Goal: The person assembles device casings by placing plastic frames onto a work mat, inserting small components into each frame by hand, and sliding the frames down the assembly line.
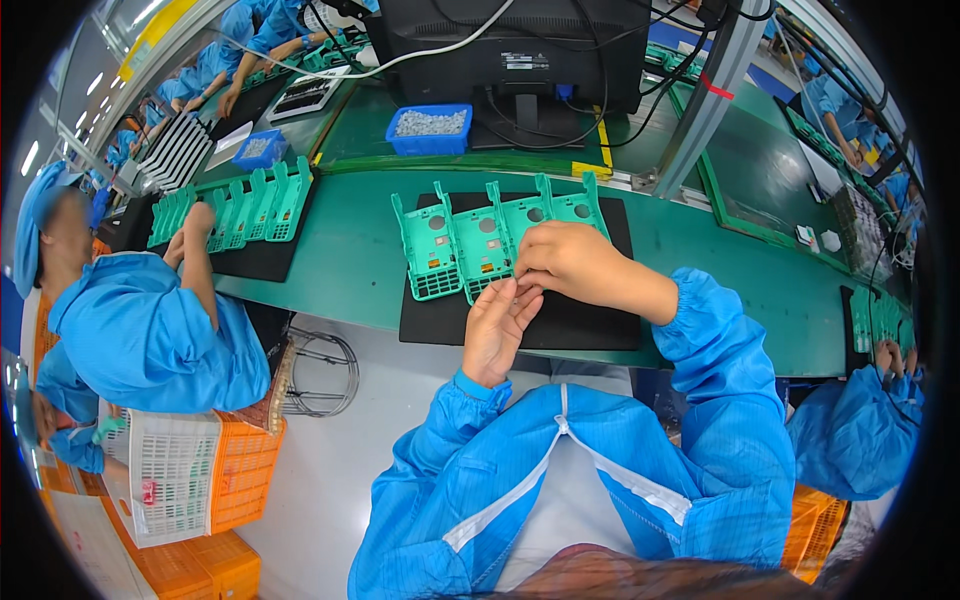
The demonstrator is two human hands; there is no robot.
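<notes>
Several green plastic housings (pixel 432 240) stand in a row on a black mat (pixel 585 328) in front of me. Each has upright arms, a round hole and a grid at its near end. My left hand (pixel 492 330) and my right hand (pixel 578 262) meet at the fingertips just over the near edge of the row. The fingers of both are pinched together. Whatever they pinch is too small to make out. My right hand covers part of the housings on the right.
Behind the housings stand a blue bin of small pale parts (pixel 430 126) and a monitor (pixel 520 75) with hanging cables. A metal post (pixel 700 110) rises at the back right. At left, a co-worker (pixel 160 320) handles similar housings. Orange and white crates (pixel 180 470) stand on the floor.
</notes>
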